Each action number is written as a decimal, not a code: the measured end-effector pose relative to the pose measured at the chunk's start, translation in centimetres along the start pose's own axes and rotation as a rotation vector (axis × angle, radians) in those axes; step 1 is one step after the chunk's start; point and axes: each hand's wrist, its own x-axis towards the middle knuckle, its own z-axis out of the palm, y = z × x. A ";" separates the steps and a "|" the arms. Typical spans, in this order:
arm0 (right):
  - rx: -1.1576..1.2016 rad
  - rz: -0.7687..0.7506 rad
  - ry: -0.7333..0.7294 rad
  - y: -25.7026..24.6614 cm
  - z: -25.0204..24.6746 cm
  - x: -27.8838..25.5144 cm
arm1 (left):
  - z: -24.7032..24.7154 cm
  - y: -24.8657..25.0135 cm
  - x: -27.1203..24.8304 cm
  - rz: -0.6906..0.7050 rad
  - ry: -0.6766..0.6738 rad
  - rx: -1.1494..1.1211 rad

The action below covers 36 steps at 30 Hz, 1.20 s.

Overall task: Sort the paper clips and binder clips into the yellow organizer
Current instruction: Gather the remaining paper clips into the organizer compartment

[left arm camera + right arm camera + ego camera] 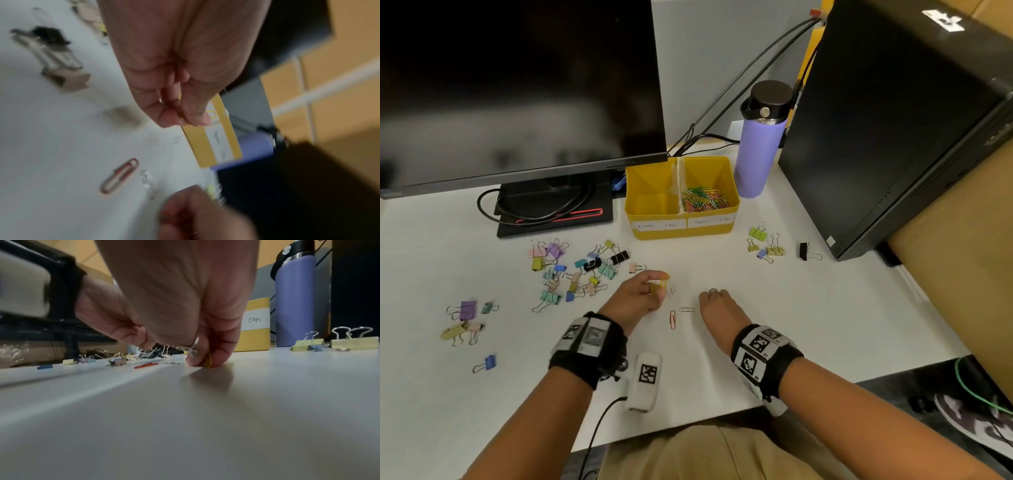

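Both hands work low over the surface (774, 308): left hand (635, 298) pinches yellow paper clips (661, 285), right hand (717, 308) pinches another. Yellow organizer (681, 226) holds paper clips only; binder clips (571, 270) remain scattered.

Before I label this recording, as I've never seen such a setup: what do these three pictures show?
No machine: a person's hands, with cameras strapped to the wrists. The wide picture comes from a head camera; the other two look along each hand. On the white desk stands a yellow plastic two-compartment organizer, coloured wire paper clips in its right side, pastel binder clips scattered around. The left hand pinches yellow paper clips; the right hand pinches a small yellow thing against the desk.
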 end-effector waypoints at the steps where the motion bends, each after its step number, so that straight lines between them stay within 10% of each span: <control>1: 0.108 0.010 -0.009 0.4 -0.3 -0.1 | -0.4 0.0 -0.2 -0.065 -0.054 -0.229; 6: 1.282 0.304 0.001 3.3 -1.8 -0.1 | -1.1 -1.6 -0.1 -0.213 -0.249 -0.850; 10: 2.184 0.463 -0.173 4.2 -2.0 -0.2 | -1.4 -2.1 -0.6 -0.210 -0.208 -0.874; 13: 2.384 0.507 -0.145 4.1 -2.1 0.1 | -0.7 -0.9 -1.3 -0.193 -0.048 -0.601; 17: 2.233 0.519 -0.190 3.4 -2.8 0.9 | 0.9 -1.1 -1.6 0.017 0.222 0.416; 20: 1.575 0.469 -0.107 2.6 -2.6 1.7 | 2.5 -2.2 -1.8 0.056 0.246 0.814; 26: 0.586 0.124 0.015 0.9 -2.0 1.9 | 4.4 -2.5 -0.9 -0.053 0.158 1.038; 36: 0.314 0.062 -0.166 -0.4 -2.3 2.5 | 1.7 -2.9 -1.3 0.041 0.147 1.006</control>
